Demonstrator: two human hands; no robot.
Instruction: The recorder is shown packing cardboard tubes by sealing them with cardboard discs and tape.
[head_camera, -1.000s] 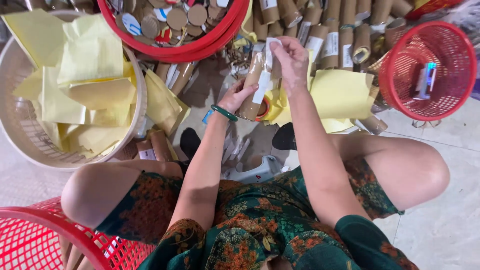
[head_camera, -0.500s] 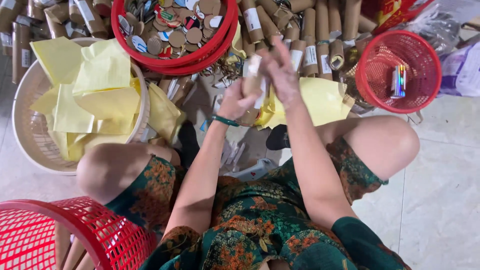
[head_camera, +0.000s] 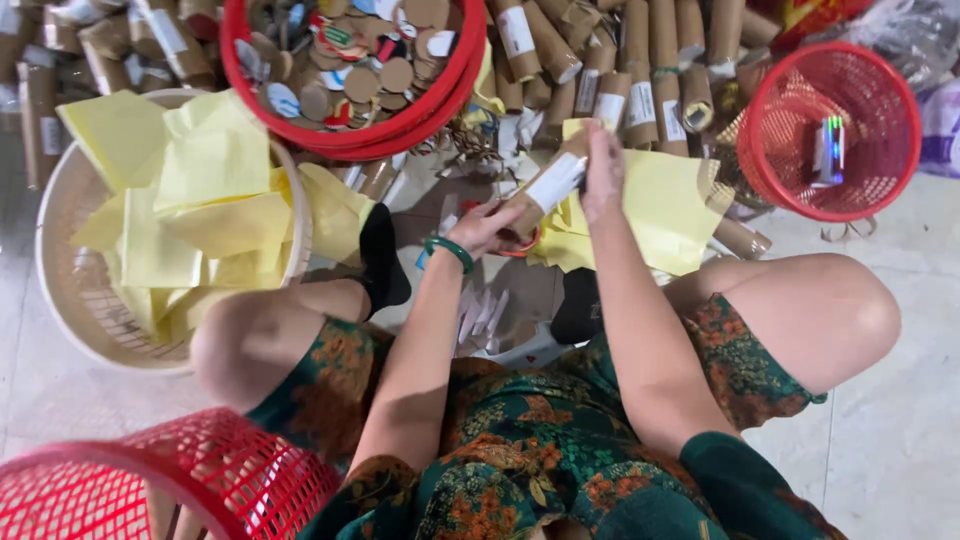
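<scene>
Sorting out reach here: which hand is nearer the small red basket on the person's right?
Right. The right hand sits at the cardboard tube's upper end, closer to the small red basket; the left hand grips the tube's lower end, farther away.

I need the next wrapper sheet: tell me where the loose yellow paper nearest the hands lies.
In the head view, the yellow paper lies on the floor under the right hand, between the cardboard tube and the small red basket.

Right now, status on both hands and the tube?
Left hand grips brown cardboard tube with white label. Right hand on its top end. Yellow paper sheet beneath, nothing blocking.
</scene>
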